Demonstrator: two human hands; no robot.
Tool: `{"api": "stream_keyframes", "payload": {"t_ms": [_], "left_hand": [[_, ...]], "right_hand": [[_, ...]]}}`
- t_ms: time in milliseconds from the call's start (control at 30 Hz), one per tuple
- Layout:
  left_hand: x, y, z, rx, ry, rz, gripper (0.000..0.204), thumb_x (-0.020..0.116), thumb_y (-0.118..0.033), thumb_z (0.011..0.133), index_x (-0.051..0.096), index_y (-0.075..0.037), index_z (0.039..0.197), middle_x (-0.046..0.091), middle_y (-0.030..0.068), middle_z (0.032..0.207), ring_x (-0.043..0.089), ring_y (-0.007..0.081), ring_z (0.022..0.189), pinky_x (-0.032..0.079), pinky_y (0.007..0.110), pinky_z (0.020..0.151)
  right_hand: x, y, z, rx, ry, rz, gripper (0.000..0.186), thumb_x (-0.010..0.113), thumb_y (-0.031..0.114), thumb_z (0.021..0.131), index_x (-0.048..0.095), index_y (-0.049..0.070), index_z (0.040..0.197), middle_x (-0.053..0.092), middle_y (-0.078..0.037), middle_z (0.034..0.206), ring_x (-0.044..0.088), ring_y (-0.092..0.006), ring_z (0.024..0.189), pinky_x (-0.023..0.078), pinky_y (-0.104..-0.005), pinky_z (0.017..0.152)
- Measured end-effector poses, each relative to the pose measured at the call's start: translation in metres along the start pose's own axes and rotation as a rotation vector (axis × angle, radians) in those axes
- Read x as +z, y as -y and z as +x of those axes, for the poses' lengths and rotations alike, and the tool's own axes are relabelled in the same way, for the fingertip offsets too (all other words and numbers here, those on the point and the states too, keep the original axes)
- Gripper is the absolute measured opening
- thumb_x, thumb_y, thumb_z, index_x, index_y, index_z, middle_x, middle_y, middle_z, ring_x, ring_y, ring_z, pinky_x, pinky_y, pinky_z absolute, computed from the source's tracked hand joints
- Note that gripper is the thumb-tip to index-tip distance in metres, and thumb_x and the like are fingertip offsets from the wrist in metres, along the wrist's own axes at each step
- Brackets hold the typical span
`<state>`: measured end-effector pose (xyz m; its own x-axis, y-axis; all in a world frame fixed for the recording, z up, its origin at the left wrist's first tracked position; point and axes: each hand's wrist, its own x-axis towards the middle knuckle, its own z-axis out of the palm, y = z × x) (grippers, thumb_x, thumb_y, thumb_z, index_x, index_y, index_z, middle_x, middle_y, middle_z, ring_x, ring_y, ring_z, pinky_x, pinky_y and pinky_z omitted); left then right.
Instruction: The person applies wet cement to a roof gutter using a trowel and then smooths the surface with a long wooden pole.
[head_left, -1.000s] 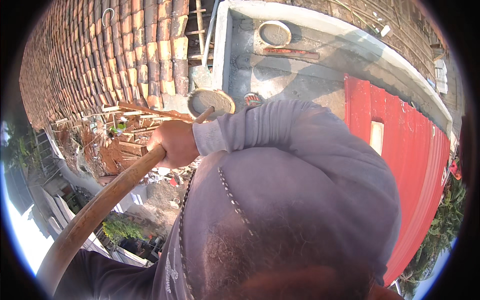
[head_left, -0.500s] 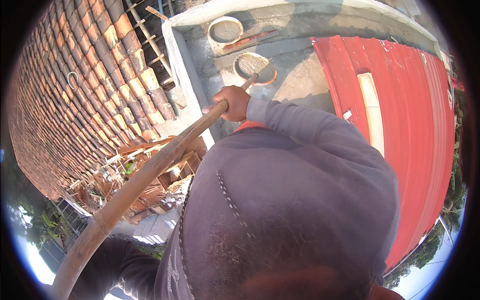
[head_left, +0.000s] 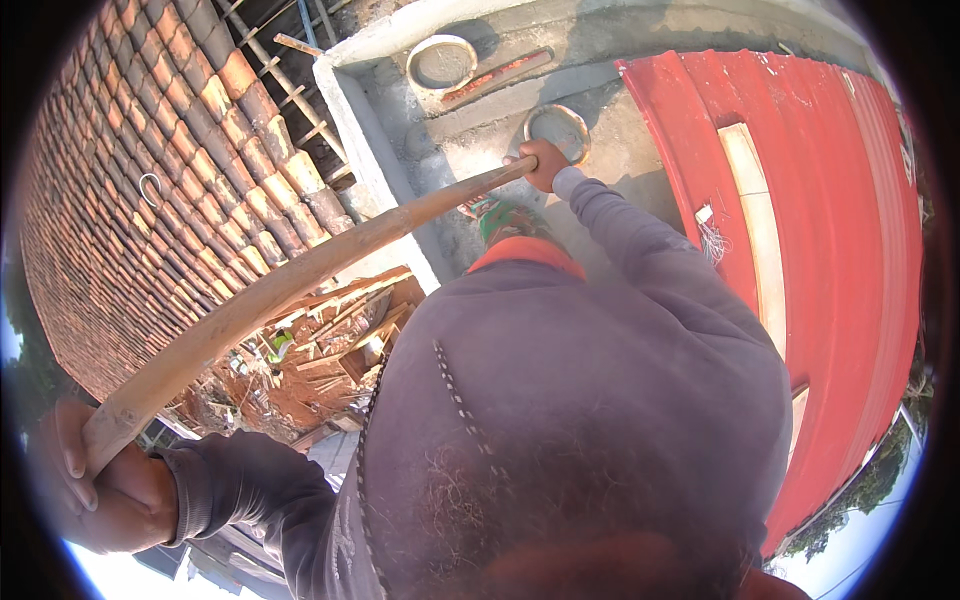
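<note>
A long wooden pole (head_left: 300,265) crosses the view from lower left to upper middle. My right hand (head_left: 542,164) is closed round its upper part, just in front of a round container of grey wet mix (head_left: 558,128). Whether the pole reaches into that container is hidden behind the hand. At the lower left rim, my left hand (head_left: 105,485) has its fingers wrapped round the thick end of the same pole. Below me, my foot and green patterned clothing (head_left: 495,218) show partly.
A white wall (head_left: 375,170) borders the concrete ledge, which holds a second round container (head_left: 442,64) and a red-stained strip (head_left: 497,77). Red corrugated sheets (head_left: 830,250) cover the right; a tiled roof (head_left: 170,140) and broken timber (head_left: 340,330) lie left.
My right hand has moved up and rightward with the pole, toward the containers. My left hand has come into view on the pole's lower end. The whole scene has shifted in view.
</note>
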<state>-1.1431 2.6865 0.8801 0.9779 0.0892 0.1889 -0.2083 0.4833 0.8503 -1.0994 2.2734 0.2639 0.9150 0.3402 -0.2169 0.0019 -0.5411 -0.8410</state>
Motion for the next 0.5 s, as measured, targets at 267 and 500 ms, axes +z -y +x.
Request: {"api": "stream_keyframes", "payload": {"t_ms": [267,500], "left_hand": [[-0.003,0.124,0.006,-0.027,0.056,0.06,0.033,0.061,-0.032,0.106,0.045,-0.015,0.083,0.038,-0.0044,0.067,0.04,0.0083,0.06,0.042,0.032,0.074],[0.034,0.071,0.006,0.158,0.367,0.01,0.015,0.054,-0.013,0.101,0.045,-0.011,0.089,0.037,0.0009,0.074,0.041,0.0097,0.07,0.038,0.032,0.074]], "right_hand": [[0.041,-0.083,-0.066,0.326,-0.112,-0.128,0.031,0.075,0.032,0.089,0.066,0.003,0.082,0.068,-0.021,0.082,0.067,-0.0434,0.085,0.053,-0.0488,0.076],[0.041,0.042,-0.142,0.125,-0.417,0.027,0.027,0.076,0.025,0.088,0.061,0.005,0.076,0.062,-0.015,0.071,0.062,-0.0332,0.067,0.047,-0.0439,0.063]]}}
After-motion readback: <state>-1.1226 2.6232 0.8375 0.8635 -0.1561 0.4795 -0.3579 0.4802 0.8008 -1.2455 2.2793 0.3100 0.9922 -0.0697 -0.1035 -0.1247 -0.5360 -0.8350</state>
